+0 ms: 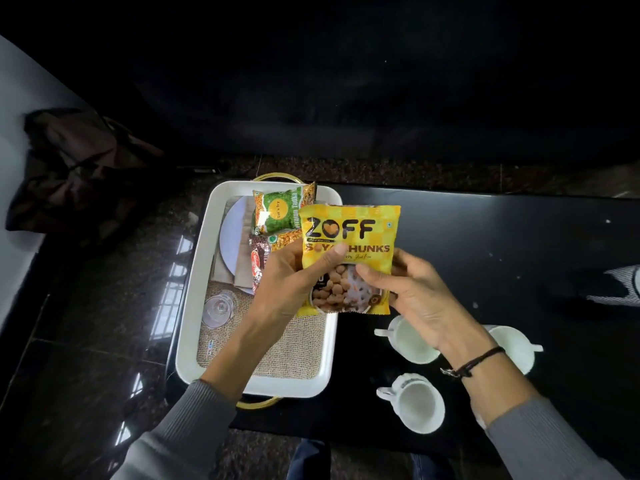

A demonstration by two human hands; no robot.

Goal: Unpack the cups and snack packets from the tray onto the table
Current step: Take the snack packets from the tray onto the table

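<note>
Head view: both hands [291, 282] hold yellow packet [349, 237] over tray rim [331, 327].

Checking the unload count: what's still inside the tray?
Inside the white tray: a green packet, a dark red packet partly behind the left hand, a clear glass, a plate and burlap liner. Anything under the packets is hidden.

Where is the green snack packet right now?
The green snack packet lies at the far end of the white tray, just behind and left of the yellow soya chunks packet held in both hands.
</note>
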